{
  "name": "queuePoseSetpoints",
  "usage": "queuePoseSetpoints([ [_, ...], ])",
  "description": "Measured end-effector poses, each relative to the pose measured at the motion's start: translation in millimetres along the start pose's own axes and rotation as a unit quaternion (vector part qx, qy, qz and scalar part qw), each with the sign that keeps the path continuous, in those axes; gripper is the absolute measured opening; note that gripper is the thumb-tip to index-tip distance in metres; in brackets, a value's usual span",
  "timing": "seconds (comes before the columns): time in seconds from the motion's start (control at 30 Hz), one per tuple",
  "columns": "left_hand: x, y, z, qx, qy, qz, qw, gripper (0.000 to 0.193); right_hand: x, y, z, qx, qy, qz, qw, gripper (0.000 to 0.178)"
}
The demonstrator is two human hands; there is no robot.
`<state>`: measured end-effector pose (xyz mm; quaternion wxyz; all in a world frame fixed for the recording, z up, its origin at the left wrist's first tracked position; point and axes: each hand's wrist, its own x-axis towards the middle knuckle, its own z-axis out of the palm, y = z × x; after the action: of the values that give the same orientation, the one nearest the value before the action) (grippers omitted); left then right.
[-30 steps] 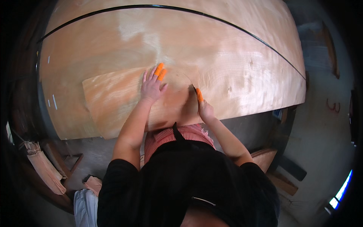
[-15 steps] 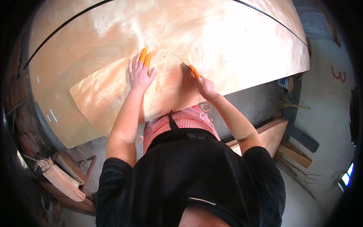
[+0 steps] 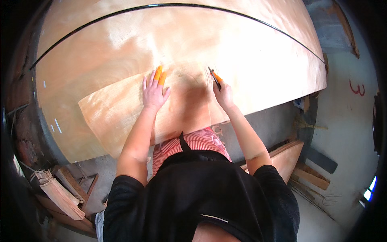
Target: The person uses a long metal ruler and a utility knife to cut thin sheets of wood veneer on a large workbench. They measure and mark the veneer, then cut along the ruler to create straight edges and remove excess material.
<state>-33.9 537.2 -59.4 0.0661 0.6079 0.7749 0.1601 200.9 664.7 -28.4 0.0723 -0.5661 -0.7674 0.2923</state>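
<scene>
My left hand (image 3: 154, 97) lies flat with fingers spread on a smaller sheet of pale wood veneer (image 3: 121, 109). Orange covers sit on two of its fingers. At the sheet's right edge, my right hand (image 3: 223, 96) is closed around a slim black knife (image 3: 215, 78), its tip pointing away from me. An orange cover shows on a finger of this hand too. Whether the blade touches the wood, I cannot tell. Under the smaller piece spreads a large veneer sheet (image 3: 266, 64), curving down at its near edge.
A black strip (image 3: 161, 5) arcs across the far part of the large sheet. At lower left are wood scraps (image 3: 62, 195). To the right on the floor stand veneer sheets (image 3: 292, 159), near a wooden block (image 3: 312, 177) and a dark flat board (image 3: 321, 159).
My right hand has moved the knife away from me and slightly right along the sheet's edge, and more of the knife shows. My left hand stays flat on the veneer. The view has shifted slightly.
</scene>
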Motion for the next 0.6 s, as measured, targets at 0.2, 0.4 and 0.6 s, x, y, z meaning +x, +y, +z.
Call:
queuePoseSetpoints([
  [0.2,0,-2,2,-0.007,0.008,0.006,1.0,0.054,68,-29,26,0.049,0.066,-0.143,0.986,0.025],
  [0.4,-3,-2,-1,-0.06,0.043,-0.041,0.996,0.06,55,-47,7,0.039,0.025,-0.16,0.986,0.032],
  [0.6,-1,0,-12,-0.062,0.128,-0.113,0.983,0.082,-15,-94,-35,0.08,0.012,-0.237,0.968,0.037],
])
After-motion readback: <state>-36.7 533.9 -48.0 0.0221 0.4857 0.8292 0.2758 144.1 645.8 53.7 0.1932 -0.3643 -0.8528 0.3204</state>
